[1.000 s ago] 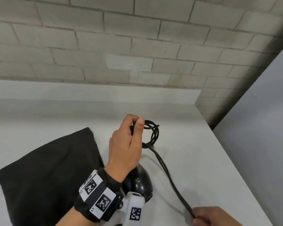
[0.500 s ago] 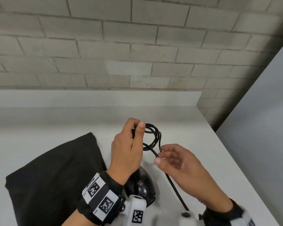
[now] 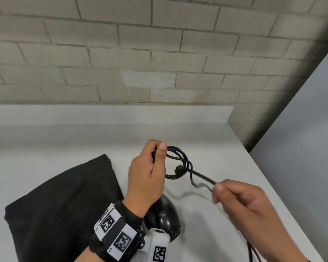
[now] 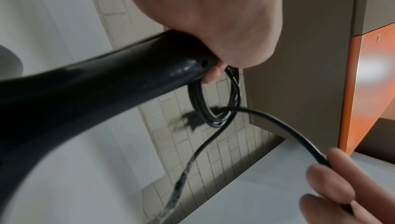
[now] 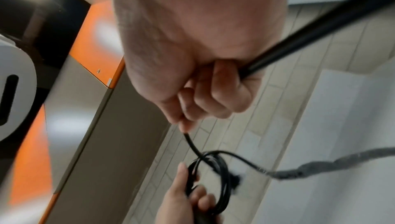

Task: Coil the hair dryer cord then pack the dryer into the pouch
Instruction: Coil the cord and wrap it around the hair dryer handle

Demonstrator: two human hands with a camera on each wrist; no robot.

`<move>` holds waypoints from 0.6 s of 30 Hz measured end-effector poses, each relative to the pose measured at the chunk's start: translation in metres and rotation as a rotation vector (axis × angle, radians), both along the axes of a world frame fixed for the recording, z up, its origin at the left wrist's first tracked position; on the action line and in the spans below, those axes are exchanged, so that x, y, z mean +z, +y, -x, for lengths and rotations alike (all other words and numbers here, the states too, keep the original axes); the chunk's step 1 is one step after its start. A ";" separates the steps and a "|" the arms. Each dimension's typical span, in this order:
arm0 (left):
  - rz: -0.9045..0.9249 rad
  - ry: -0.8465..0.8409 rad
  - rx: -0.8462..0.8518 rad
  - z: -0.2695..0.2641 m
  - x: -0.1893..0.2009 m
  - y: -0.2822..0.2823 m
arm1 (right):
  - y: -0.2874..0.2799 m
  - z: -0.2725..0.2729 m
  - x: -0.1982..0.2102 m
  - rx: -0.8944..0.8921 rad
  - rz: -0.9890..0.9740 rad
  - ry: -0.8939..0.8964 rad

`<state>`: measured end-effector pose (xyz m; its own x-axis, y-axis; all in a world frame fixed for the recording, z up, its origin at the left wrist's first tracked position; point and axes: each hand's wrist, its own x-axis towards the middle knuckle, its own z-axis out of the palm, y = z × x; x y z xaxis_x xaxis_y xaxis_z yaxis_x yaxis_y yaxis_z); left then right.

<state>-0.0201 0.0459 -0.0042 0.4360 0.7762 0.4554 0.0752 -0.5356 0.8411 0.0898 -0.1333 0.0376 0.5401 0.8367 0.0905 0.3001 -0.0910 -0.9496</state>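
Left hand [image 3: 148,173] grips the dryer [image 3: 164,216] handle and cord [image 3: 180,161] loops; right hand [image 3: 240,201] pinches the loose cord beside them.

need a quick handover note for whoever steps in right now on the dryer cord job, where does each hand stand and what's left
Left hand: grips the dryer handle together with the coiled loops of cord, above the table.
Right hand: pinches the loose cord just off the coil, mid-wrap.
Pouch: lies flat on the table, left of the dryer; nothing packed.
Done: several loops coiled.
Left: more cord trails past the right hand toward the near edge; finish winding it, then put the dryer into the pouch.
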 end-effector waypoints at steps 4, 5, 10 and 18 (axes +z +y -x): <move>-0.018 0.016 -0.003 -0.001 0.000 0.001 | -0.023 -0.014 0.005 -0.038 -0.114 0.160; -0.018 0.015 -0.003 -0.001 -0.001 0.001 | -0.025 -0.018 0.005 -0.042 -0.081 0.147; -0.010 0.012 -0.007 0.001 0.000 0.000 | -0.013 -0.046 -0.023 -0.189 0.092 -0.144; -0.007 0.003 0.000 0.005 0.000 0.001 | 0.053 -0.105 -0.021 -0.410 0.045 -0.311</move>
